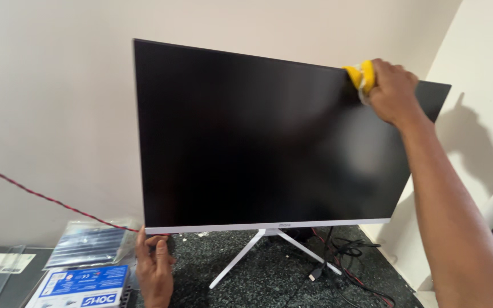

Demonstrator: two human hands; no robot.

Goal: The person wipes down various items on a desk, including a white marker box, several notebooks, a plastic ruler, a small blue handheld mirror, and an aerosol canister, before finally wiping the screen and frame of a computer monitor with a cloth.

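Blue-and-white box (81,285) on dark speckled surface (269,274) by a plain wall (52,114) — left hand (155,268) grasping monitor (269,142) at its bottom-left corner. Cables (343,256) behind the white stand. Right hand (392,91) clenched on yellow cloth (362,75), pressed to screen's top edge.

In front of the wide black screen of the monitor (258,142) the air is free, so my fingers can pass over all its face, but the wall (52,114) stands close behind it and a second wall (486,68) closes the right side. Under the screen, the white stand legs (241,259) and a knot of cables (343,256) take the dark desk (269,285). At the left, a blue-and-white box (84,285) and a plastic bag (89,242) block the way, and a red cable (41,197) crosses the air there.
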